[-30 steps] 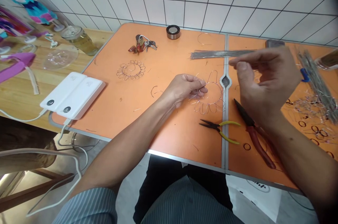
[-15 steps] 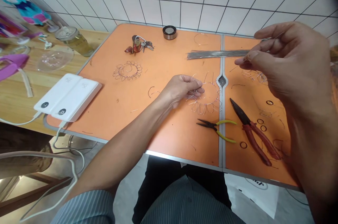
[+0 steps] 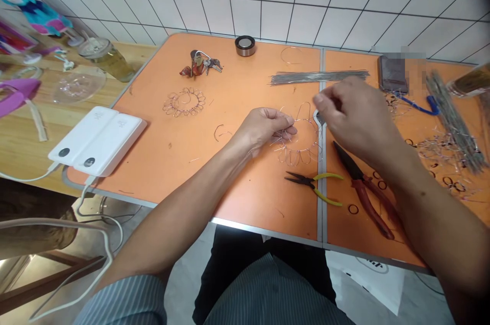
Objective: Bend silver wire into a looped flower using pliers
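My left hand point(image 3: 270, 126) pinches the left side of a looped wire ring point(image 3: 297, 154) lying over the orange table. Loops run along the ring's lower edge, and one tall wire loop stands up at its top. Just right of and above the ring is my right hand point(image 3: 344, 110), its fingers curled together; whatever they hold, if anything, is hidden. Below the ring lie small pliers with yellow handles point(image 3: 314, 182), and larger red-handled pliers point(image 3: 365, 190) rest under my right forearm. A bundle of straight wires point(image 3: 317, 77) lies behind my hands.
A finished-looking looped wire ring point(image 3: 184, 102), keys point(image 3: 206, 63) and a round metal tin point(image 3: 245, 46) are on the table point(image 3: 245, 202). White power banks point(image 3: 97, 141) sit at the left edge. At right are a phone point(image 3: 392, 75), wire scraps and a wire bundle point(image 3: 455, 121).
My right hand has moved left and down from the upper right to beside the ring, uncovering the phone and wire bundle. My left hand has stayed on the ring.
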Available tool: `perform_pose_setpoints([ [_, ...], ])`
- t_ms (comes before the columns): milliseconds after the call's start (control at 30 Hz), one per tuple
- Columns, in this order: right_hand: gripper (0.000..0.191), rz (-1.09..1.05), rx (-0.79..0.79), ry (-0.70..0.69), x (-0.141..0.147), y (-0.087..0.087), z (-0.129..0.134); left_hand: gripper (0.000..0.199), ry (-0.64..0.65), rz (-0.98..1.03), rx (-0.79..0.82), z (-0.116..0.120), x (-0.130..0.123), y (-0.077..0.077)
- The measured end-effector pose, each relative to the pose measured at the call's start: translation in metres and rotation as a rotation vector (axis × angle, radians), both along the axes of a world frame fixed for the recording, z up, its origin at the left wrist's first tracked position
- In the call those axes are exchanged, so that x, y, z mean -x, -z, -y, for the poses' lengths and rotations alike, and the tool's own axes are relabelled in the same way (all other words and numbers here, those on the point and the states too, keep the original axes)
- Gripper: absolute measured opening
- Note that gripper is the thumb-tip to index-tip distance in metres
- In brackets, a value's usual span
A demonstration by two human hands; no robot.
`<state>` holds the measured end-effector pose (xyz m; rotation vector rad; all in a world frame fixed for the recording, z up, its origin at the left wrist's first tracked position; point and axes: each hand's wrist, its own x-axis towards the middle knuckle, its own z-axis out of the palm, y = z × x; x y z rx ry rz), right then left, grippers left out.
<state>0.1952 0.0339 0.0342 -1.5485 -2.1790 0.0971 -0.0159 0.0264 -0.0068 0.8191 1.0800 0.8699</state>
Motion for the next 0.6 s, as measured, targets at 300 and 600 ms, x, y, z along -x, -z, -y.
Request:
perform_pose_setpoints([
  [300, 0.048, 0.179, 0.013, 0.074, 0.018, 0.02, 0.005, 0.031, -0.01, -0.042, -0.043, 0.002, -0.003, -0.003],
  [600, 0.041, 0.222, -0.03, 0.077, 0.018, 0.018, 0.006, 0.036, 0.001, -0.107, -0.125, 0.005, -0.009, -0.002],
])
